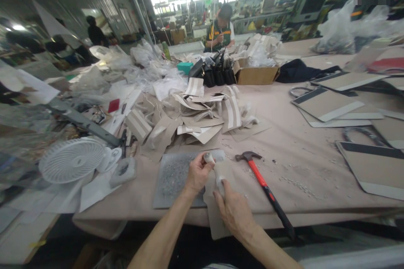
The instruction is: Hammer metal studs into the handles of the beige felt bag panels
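My left hand is closed around a small whitish cylinder with a darker top, held upright near the far end of a beige panel. That beige panel hangs partly over the table's front edge. My right hand grips it, thumb and fingers near a whitish strip on its face. Under and left of my left hand lies a grey, pitted plate. To the right rests a claw hammer with a red and black handle, its head pointing away from me. Neither hand touches it.
Beyond the plate lies a heap of beige pieces. Black bags and a cardboard box stand behind it. A white fan is at left, larger panels at right. Small bits are scattered nearby. Another person sits opposite.
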Demonstrator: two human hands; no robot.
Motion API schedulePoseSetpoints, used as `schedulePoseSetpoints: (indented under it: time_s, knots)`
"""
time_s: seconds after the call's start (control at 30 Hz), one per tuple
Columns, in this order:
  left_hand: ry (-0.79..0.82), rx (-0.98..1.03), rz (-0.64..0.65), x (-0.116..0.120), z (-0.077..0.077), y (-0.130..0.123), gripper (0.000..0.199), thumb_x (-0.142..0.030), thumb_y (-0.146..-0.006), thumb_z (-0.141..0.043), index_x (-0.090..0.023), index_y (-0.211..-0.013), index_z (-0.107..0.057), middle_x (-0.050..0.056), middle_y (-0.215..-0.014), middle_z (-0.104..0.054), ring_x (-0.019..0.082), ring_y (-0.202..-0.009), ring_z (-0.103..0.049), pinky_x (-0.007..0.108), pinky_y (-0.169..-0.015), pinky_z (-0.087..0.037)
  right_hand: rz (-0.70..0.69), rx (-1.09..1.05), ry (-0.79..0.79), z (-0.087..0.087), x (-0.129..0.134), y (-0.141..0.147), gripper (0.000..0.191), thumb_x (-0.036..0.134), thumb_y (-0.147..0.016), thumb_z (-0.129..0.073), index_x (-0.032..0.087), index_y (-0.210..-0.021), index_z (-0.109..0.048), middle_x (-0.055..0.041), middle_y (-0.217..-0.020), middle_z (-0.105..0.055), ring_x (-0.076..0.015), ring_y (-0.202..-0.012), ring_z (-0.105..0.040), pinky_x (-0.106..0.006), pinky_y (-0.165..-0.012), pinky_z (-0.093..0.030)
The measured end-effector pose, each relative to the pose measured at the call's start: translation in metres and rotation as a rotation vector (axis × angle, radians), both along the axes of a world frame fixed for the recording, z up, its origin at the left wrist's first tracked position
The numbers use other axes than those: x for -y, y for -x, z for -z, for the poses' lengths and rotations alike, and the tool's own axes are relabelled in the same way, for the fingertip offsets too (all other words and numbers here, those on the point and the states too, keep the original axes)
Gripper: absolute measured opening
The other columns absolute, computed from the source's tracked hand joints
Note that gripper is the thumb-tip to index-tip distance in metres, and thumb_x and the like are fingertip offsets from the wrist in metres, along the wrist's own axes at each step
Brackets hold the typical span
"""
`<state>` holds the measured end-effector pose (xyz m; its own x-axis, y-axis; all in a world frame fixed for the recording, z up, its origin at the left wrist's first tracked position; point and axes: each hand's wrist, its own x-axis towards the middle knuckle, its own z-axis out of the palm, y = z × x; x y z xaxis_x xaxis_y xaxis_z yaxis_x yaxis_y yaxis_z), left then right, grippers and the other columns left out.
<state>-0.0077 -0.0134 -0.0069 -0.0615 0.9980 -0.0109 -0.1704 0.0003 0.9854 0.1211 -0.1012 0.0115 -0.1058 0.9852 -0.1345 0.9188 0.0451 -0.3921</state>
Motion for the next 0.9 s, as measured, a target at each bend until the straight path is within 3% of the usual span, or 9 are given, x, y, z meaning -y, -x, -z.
schedulePoseSetpoints:
  time_s: [0.1,0.2,0.3,0.4,0.5,0.6,0.73,0.83,0.9]
  knots:
    - [0.007,-0.052,0.04,0.001,0.022,-0.007,0.03,-0.031,-0.074,-0.075,-0.015,-0.099,-0.067,0.008,-0.091,-0.078,0.019,-0.082,-0.073,0.027,-0.074,-0.056,0.02,-0.041,0.017,0.002,0.005,0.004,0.046,0.037,-0.099,-0.038,0.009,-0.133,-0.05,-0.0138,-0.078,-0.074,-0.0293,-0.072,-0.072,-0.035,-0.062,-0.047]
    - [-0.002,-0.104,0.067,0.001,0.031,-0.008,0.027,-0.031,-0.076,-0.073,-0.015,-0.096,-0.067,0.008,-0.092,-0.078,0.019,-0.081,-0.072,0.026,-0.072,-0.055,0.028,-0.135,-0.02,0.0,0.001,-0.007,0.044,0.039,-0.099,-0.039,0.012,-0.131,-0.052,-0.0121,-0.086,-0.074,-0.0261,-0.075,-0.071,-0.034,-0.065,-0.049]
    - [0.009,-0.097,0.067,0.001,0.033,-0.007,0.028,-0.031,-0.075,-0.071,-0.016,-0.098,-0.065,0.008,-0.093,-0.078,0.02,-0.084,-0.073,0.028,-0.074,-0.056,0.083,-0.111,-0.181,0.002,-0.009,-0.037,0.041,0.04,-0.099,-0.038,0.013,-0.125,-0.055,-0.0124,-0.094,-0.071,-0.0238,-0.081,-0.068,-0.034,-0.071,-0.05]
    - [0.005,-0.121,0.075,0.001,0.031,-0.006,0.027,-0.03,-0.076,-0.069,-0.016,-0.099,-0.065,0.008,-0.093,-0.078,0.02,-0.085,-0.073,0.028,-0.075,-0.056,0.152,0.139,-0.28,0.01,-0.018,-0.08,0.035,0.037,-0.097,-0.042,0.011,-0.115,-0.059,-0.0161,-0.099,-0.065,-0.0273,-0.087,-0.065,-0.037,-0.074,-0.048]
    - [-0.018,-0.175,0.084,0.003,0.028,-0.006,0.023,-0.028,-0.077,-0.067,-0.016,-0.097,-0.065,0.008,-0.092,-0.078,0.019,-0.083,-0.071,0.028,-0.074,-0.055,0.155,0.36,-0.152,0.021,-0.017,-0.116,0.029,0.036,-0.096,-0.046,0.013,-0.104,-0.06,-0.0149,-0.094,-0.062,-0.029,-0.082,-0.065,-0.036,-0.066,-0.044]
    - [-0.05,-0.244,0.093,0.005,0.025,-0.006,0.019,-0.025,-0.078,-0.065,-0.016,-0.095,-0.066,0.007,-0.09,-0.077,0.018,-0.079,-0.069,0.026,-0.071,-0.053,0.186,0.357,-0.028,0.029,-0.013,-0.134,0.026,0.036,-0.097,-0.043,0.015,-0.096,-0.058,-0.0122,-0.091,-0.062,-0.0252,-0.074,-0.064,-0.032,-0.06,-0.039]
    - [-0.088,-0.306,0.122,0.002,0.024,-0.006,0.017,-0.019,-0.077,-0.062,-0.017,-0.094,-0.066,0.005,-0.088,-0.076,0.018,-0.077,-0.068,0.026,-0.071,-0.052,0.338,-0.136,0.218,0.024,-0.017,-0.135,0.015,0.033,-0.089,-0.048,0.02,-0.082,-0.051,-0.0041,-0.074,-0.058,-0.0193,-0.064,-0.06,-0.029,-0.058,-0.039]
    - [-0.134,-0.367,0.196,-0.002,0.023,-0.002,0.016,-0.016,-0.077,-0.059,-0.017,-0.091,-0.066,0.003,-0.086,-0.073,0.017,-0.078,-0.066,0.026,-0.073,-0.051,0.386,-0.648,0.495,0.009,-0.023,-0.126,0.019,0.041,-0.085,-0.043,0.023,-0.078,-0.045,0.0031,-0.063,-0.048,-0.0134,-0.049,-0.048,-0.027,-0.05,-0.04]
    - [-0.168,-0.42,0.237,-0.003,0.022,0.0,0.017,-0.015,-0.078,-0.058,-0.018,-0.092,-0.067,0.002,-0.085,-0.072,0.017,-0.08,-0.065,0.026,-0.075,-0.05,0.42,-0.814,0.553,-0.005,-0.024,-0.115,0.021,0.045,-0.084,-0.041,0.024,-0.08,-0.041,0.0062,-0.062,-0.043,-0.0103,-0.042,-0.039,-0.025,-0.043,-0.038]
